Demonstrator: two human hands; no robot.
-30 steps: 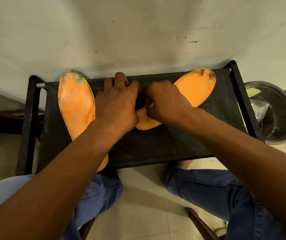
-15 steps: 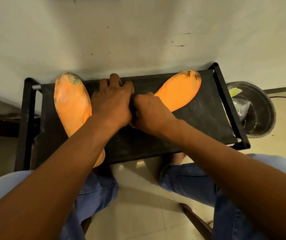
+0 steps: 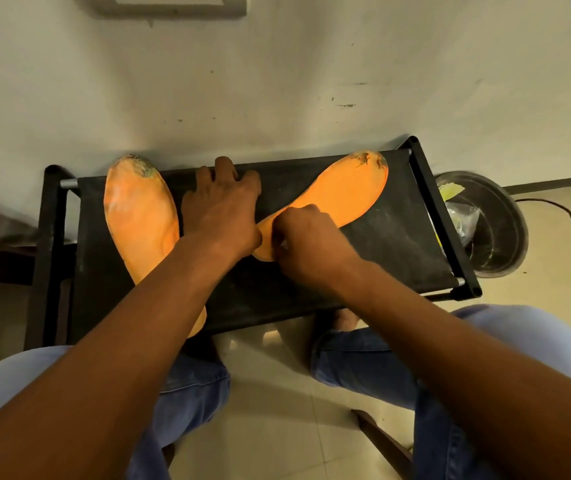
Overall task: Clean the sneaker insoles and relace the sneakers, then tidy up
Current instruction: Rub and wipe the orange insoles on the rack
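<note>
Setting: You sit facing a pale, scuffed wall, knees in blue jeans, with a low black rack drawn up in front of you on a tiled floor.
Left insole: An orange insole lies lengthwise on the rack's left side, toe toward the wall. The toe is grimy and grey-green, and a whitish film covers the forefoot. Your left forearm crosses over its heel end, which overhangs the rack's near edge.
Right insole: A second orange insole lies at a slant across the rack's middle, with its dark-stained toe pointing up and to the right. Its heel lies between your two hands.
Left hand: Your left hand lies palm down on the rack between the two insoles. The fingers are loosely spread, with the tips at the far edge, and they grasp nothing. The side of the hand sits against the slanted insole's heel.
Right hand: Your right hand is curled over the heel of the slanted insole, fingers bent and pressing on its edge. What lies under the fingertips is hidden.
Beside the rack: A dark round basin stands on the floor to the right. It holds a clear plastic bag and a yellow-green scrap. A black cable trails along the floor behind it.
</note>
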